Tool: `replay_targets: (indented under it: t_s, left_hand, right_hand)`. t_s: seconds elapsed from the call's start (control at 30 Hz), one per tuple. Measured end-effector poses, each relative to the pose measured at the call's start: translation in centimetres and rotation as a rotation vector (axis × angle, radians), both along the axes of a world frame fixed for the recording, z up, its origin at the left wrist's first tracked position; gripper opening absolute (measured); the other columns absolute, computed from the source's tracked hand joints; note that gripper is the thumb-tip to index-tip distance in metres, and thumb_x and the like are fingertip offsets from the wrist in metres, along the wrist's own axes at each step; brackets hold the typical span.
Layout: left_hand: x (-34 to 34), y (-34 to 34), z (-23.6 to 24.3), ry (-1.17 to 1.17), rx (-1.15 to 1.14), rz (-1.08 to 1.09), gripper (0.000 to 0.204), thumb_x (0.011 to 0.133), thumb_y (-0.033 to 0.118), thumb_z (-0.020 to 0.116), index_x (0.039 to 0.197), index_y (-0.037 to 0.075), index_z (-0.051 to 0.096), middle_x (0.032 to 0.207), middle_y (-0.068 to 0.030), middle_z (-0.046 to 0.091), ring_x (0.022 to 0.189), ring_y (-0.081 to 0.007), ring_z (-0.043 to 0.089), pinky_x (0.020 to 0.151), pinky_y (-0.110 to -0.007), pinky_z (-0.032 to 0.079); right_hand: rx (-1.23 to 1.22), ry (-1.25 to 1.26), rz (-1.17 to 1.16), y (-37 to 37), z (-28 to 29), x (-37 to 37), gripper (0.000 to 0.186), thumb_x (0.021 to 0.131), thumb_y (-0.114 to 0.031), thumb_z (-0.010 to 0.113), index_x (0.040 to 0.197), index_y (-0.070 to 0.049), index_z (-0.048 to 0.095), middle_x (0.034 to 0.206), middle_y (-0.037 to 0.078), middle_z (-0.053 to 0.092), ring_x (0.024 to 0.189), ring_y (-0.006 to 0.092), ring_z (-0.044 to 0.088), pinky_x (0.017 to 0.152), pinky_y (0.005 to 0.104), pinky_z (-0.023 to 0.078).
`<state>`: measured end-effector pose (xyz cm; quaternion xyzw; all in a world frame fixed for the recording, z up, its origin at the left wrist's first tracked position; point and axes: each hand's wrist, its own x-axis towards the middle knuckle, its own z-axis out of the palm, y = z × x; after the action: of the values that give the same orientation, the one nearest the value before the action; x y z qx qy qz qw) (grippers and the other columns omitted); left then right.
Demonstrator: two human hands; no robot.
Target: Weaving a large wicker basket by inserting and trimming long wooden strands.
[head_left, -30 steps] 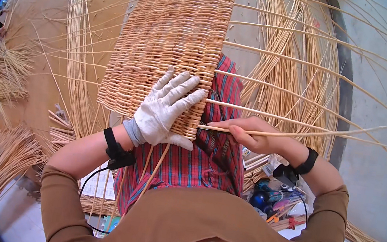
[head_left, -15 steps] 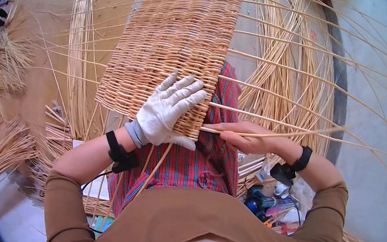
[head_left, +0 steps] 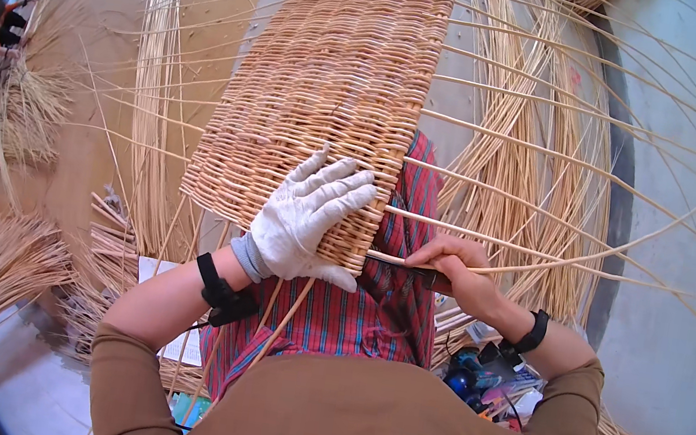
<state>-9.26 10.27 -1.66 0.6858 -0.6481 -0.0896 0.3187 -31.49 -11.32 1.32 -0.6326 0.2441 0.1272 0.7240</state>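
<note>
A woven cane panel (head_left: 335, 55) rises from above the red plaid cloth (head_left: 333, 322) on my lap, with long rods sticking out both sides. My left hand (head_left: 307, 221), in a white glove, lies flat on the panel's lower right corner, fingers apart, thumb along the bottom edge. Just right of that corner, my bare right hand (head_left: 460, 273) is closed on a cane rod (head_left: 555, 265) that curves up to the right. Something dark beneath those fingers is too hidden to make out.
Loose cane lies in long bundles left (head_left: 158, 84) and right (head_left: 523, 109), with a fanned bundle (head_left: 12, 268) at lower left. A white paper (head_left: 179, 345) sits by my left forearm. Small items, including a blue round object (head_left: 459, 380), lie below my right hand.
Panel and both hands sit slightly lower and further right in the picture. My right fingers have shifted along the rod and curled; the rod's free end now bends further upward.
</note>
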Motion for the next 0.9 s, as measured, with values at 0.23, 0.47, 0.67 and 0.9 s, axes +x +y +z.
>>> replay_targets:
  t_s: [0.23, 0.47, 0.67, 0.9]
  left_hand:
    - [0.1, 0.0, 0.1, 0.01, 0.002, 0.008, 0.114, 0.061, 0.079, 0.08, 0.15, 0.013, 0.054, 0.154, -0.012, 0.053, 0.148, -0.0345, 0.045, 0.127, -0.055, 0.025]
    - [-0.1, -0.5, 0.2, -0.038, 0.018, 0.003, 0.115, 0.056, 0.079, 0.081, 0.146, 0.012, 0.058, 0.152, -0.0132, 0.055, 0.146, -0.0359, 0.046, 0.126, -0.056, 0.026]
    - [-0.4, -0.9, 0.0, -0.027, -0.003, 0.02, 0.118, 0.054, 0.078, 0.083, 0.146, 0.009, 0.055, 0.15, -0.0138, 0.056, 0.144, -0.0373, 0.048, 0.126, -0.058, 0.025]
    - [-0.6, -1.0, -0.2, -0.037, -0.034, 0.015, 0.115, 0.055, 0.076, 0.084, 0.144, 0.007, 0.056, 0.146, -0.0119, 0.06, 0.142, -0.0368, 0.05, 0.126, -0.059, 0.026]
  right_hand:
    - [-0.194, -0.344, 0.075, 0.1, 1.8, 1.6, 0.025, 0.1, -0.014, 0.053, 0.109, -0.005, 0.074, 0.092, 0.003, 0.067, 0.086, 0.0103, 0.063, 0.062, 0.0265, 0.049]
    - [-0.448, 0.108, 0.658, -1.2, 2.2, 1.5, 0.032, 0.091, -0.034, 0.074, 0.115, -0.013, 0.069, 0.092, 0.012, 0.071, 0.081, 0.0291, 0.07, 0.07, 0.0425, 0.054]
    - [-1.126, -0.248, 0.59, -1.9, -0.6, -0.2, 0.026, 0.088, -0.026, 0.071, 0.112, -0.017, 0.068, 0.081, 0.01, 0.07, 0.069, 0.0325, 0.07, 0.059, 0.0475, 0.053]
    - [-0.652, -0.013, 0.607, -1.8, 1.2, -0.2, 0.022, 0.087, -0.023, 0.067, 0.107, -0.015, 0.062, 0.085, 0.014, 0.069, 0.079, 0.0404, 0.068, 0.07, 0.0517, 0.052]
